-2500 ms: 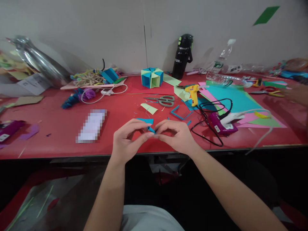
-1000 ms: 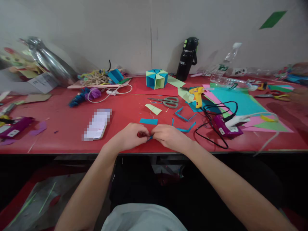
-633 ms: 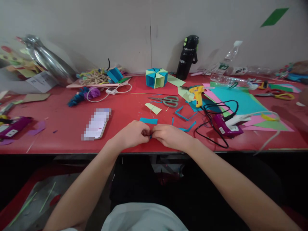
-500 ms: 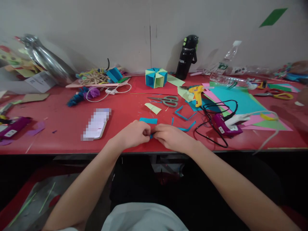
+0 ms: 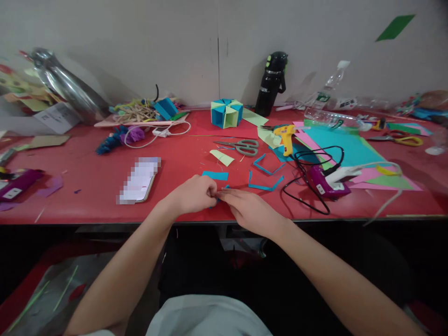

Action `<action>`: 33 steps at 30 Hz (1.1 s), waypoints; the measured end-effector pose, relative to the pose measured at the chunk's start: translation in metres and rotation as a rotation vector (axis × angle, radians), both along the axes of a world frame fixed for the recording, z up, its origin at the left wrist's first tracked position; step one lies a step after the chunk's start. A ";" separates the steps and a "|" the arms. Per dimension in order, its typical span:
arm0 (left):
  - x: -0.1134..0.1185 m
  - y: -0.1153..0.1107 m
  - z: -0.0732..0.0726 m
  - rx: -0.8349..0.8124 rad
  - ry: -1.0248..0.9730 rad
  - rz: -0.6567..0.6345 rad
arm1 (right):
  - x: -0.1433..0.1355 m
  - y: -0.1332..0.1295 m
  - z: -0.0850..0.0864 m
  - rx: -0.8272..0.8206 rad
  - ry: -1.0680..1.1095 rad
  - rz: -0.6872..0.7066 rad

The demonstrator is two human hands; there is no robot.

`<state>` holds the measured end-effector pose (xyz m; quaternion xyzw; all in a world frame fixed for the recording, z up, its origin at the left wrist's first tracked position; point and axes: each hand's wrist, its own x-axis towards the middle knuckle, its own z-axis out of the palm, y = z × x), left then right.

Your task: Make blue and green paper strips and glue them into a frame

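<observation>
My left hand (image 5: 194,193) is closed near the table's front edge, its thumb and forefinger pinching a blue paper strip (image 5: 227,186). From the right, my right hand (image 5: 247,203) meets it, its fingers held together and gripping the same strip; most of the strip is hidden by the hands. A flat blue paper piece (image 5: 215,175) lies just beyond the left hand. Two bent strips, a nearer folded blue strip (image 5: 266,187) and a farther folded blue strip (image 5: 268,168), rest to the right. Behind them are a pale green paper scrap (image 5: 222,157) and grey-handled scissors (image 5: 246,147).
A blue-and-green paper box (image 5: 227,113) stands at the back. On the right are a yellow glue gun (image 5: 288,139), its black cord, a purple power strip (image 5: 329,183) and coloured paper sheets (image 5: 336,144). A phone (image 5: 140,179) lies left; a black bottle (image 5: 271,84) stands by the wall.
My right hand has shifted slightly and its fingers have straightened towards the left hand. More of the held strip shows, and the nearer bent strip is more fully uncovered.
</observation>
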<state>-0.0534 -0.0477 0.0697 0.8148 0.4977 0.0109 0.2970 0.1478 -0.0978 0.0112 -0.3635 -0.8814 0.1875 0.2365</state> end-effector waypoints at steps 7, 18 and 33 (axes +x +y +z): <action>-0.003 0.002 -0.004 -0.326 -0.215 0.186 | -0.006 0.002 -0.001 -0.114 0.125 -0.021; -0.034 0.010 -0.036 0.024 -0.383 -0.211 | -0.003 0.004 -0.009 -0.071 0.161 0.037; -0.036 -0.003 -0.038 0.034 -0.314 -0.116 | 0.010 0.006 0.015 0.051 0.211 0.054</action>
